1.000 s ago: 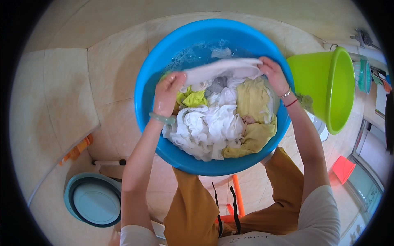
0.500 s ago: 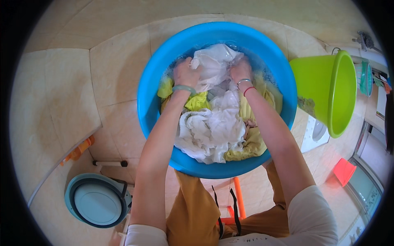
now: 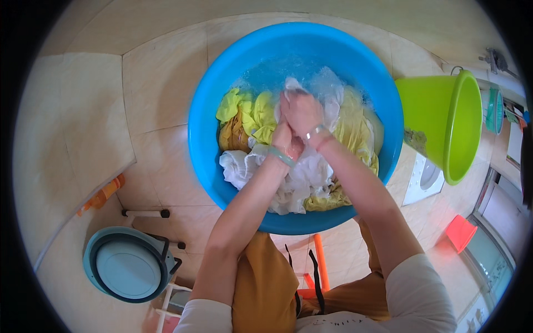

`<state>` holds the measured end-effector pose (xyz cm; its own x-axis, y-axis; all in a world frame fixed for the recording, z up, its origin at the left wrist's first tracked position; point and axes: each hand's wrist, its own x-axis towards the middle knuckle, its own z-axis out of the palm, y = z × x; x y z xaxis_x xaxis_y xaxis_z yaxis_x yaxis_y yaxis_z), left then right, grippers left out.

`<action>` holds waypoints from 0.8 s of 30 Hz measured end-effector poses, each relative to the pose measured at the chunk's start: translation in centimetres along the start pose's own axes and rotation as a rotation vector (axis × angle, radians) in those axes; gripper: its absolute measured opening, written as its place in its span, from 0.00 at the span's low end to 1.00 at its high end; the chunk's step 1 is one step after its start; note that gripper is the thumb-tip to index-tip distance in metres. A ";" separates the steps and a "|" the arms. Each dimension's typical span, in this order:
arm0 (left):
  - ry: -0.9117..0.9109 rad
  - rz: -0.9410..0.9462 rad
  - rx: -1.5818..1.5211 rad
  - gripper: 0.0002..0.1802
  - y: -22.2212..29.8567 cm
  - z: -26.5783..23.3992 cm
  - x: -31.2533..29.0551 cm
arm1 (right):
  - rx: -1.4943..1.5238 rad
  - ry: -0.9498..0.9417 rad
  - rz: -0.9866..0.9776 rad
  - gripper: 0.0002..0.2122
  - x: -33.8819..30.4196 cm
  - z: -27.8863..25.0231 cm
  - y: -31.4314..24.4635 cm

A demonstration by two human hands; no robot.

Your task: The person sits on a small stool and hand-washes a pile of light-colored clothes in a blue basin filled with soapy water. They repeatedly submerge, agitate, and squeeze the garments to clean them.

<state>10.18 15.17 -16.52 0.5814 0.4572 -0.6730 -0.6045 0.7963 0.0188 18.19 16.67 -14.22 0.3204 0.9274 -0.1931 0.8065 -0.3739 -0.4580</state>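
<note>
A big blue basin (image 3: pixel 203 166) holds soapy water and wet laundry. Over its middle my right hand (image 3: pixel 304 114) is closed in a fist around a white cloth (image 3: pixel 292 84), whose end pokes out beyond the fingers. Just below and touching it, my left hand (image 3: pixel 287 140) is also closed on this cloth; its fingertips are partly hidden. Under my wrists lies a bunched white garment (image 3: pixel 308 180). Bright yellow fabric (image 3: pixel 260 114) and a brown piece (image 3: pixel 234 133) sit at the left, pale yellow clothing (image 3: pixel 354 125) at the right.
Right of the basin a lime-green bucket (image 3: pixel 430 108) lies tipped toward me, near a white floor toilet (image 3: pixel 426 178). A red container (image 3: pixel 461 233) stands farther right. At the left are a folding grey basin (image 3: pixel 129 270) and an orange bottle (image 3: pixel 104 194) by the wall.
My hands were apart in the water at the far side, gripping the spread white cloth. They have come together and nearer to me, with the cloth bunched between them.
</note>
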 end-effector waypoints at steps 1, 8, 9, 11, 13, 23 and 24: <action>0.097 -0.030 -0.018 0.23 -0.2 0.9 0.0 | -0.059 -0.045 0.045 0.11 1.7 0.1 0.8; 0.036 -0.092 0.068 0.29 0.1 0.7 -0.1 | -0.348 -0.209 -0.122 0.13 0.7 1.4 3.7; 0.023 -0.080 -0.034 0.30 0.2 0.5 -0.1 | -0.215 -0.129 -0.044 0.13 -1.5 0.7 1.4; -0.021 -0.126 0.014 0.33 0.9 -0.7 -0.4 | -0.037 -0.046 -0.017 0.14 -4.7 -0.8 -1.3; -0.093 -0.106 -0.011 0.33 0.9 -2.5 0.5 | 0.041 -0.048 -0.111 0.15 -6.2 -1.9 -1.5; 0.050 -0.106 0.211 0.26 -1.8 0.1 0.5 | -0.452 -0.119 -0.257 0.10 4.2 4.5 8.6; 0.025 -0.109 0.229 0.25 -1.6 -0.2 0.6 | -0.309 -0.011 -0.188 0.08 4.1 4.4 8.5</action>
<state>11.40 14.09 -17.05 0.6210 0.3563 -0.6981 -0.3986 0.9105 0.1101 24.13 17.27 -22.70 0.1483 0.9789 -0.1403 0.9634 -0.1750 -0.2029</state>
